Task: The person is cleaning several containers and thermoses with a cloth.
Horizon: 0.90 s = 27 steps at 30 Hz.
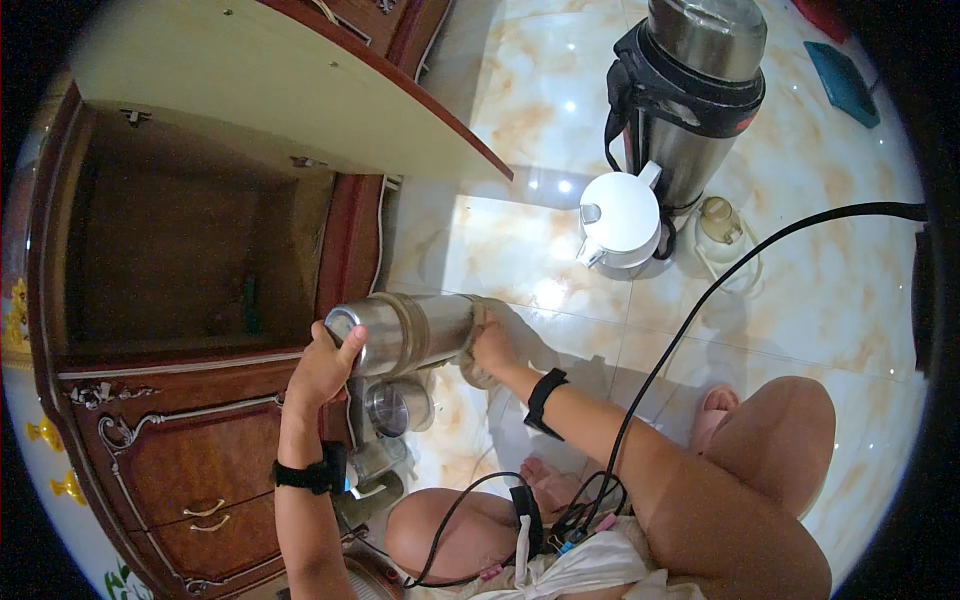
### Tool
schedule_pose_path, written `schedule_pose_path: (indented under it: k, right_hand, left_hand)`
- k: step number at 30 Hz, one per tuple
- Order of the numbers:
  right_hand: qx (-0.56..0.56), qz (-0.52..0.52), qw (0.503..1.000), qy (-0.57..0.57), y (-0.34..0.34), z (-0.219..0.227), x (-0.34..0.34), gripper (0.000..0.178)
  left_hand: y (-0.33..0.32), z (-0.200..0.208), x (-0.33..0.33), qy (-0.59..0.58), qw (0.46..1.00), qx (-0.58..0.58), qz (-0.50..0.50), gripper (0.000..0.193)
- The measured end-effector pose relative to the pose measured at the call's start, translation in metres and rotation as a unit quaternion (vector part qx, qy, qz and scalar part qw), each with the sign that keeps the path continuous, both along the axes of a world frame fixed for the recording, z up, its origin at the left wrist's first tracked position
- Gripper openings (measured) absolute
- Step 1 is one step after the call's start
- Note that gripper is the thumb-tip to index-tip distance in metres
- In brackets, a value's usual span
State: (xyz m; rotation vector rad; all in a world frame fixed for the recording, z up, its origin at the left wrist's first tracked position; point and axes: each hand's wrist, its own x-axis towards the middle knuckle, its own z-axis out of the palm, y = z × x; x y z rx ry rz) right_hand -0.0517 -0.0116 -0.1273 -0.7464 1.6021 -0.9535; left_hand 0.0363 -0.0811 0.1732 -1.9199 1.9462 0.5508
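A silver metal thermos flask (440, 322) with tan bands lies sideways in the air between my hands, beside the open cabinet. My left hand (322, 368) is closed round its left end, thumb on top. At the opposite end, my right hand (492, 345) presses a brownish-grey cloth (476, 372) against the flask. Part of the cloth and the fingertips in it are hidden. Below the flask, a clear round container (398, 406) stands on the floor next to the cabinet.
The wooden cabinet (170, 440) on the left has its door (300, 90) swung out over the floor. A white-lidded jug (620, 215), a large steel flask (690, 150) and a small bottle (720, 225) stand ahead. A black cable (690, 310) crosses at right.
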Motion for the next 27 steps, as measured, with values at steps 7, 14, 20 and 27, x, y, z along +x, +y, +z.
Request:
schedule_pose_path:
  k: [7,14,20,27]
  right_hand:
    - [0.077,-0.130,0.988,-0.042,0.010,0.026,-0.010,0.045]
    - [-0.051,-0.189,0.961,-0.193,0.001,0.128,-0.034,0.034]
    - [-0.320,-0.056,0.946,0.021,0.003,0.165,-0.026,0.042]
    - [-0.104,-0.014,0.994,0.034,0.043,0.076,-0.005,0.039]
  left_hand:
    - [0.035,-0.024,0.056,0.396,0.903,0.044,0.159,0.080]
    - [0.057,-0.136,0.135,0.343,0.930,-0.114,0.069,0.073]
    - [0.042,-0.144,0.077,0.481,0.867,-0.057,0.117,0.029]
    - [0.054,-0.138,0.049,0.456,0.878,-0.093,0.111,0.032]
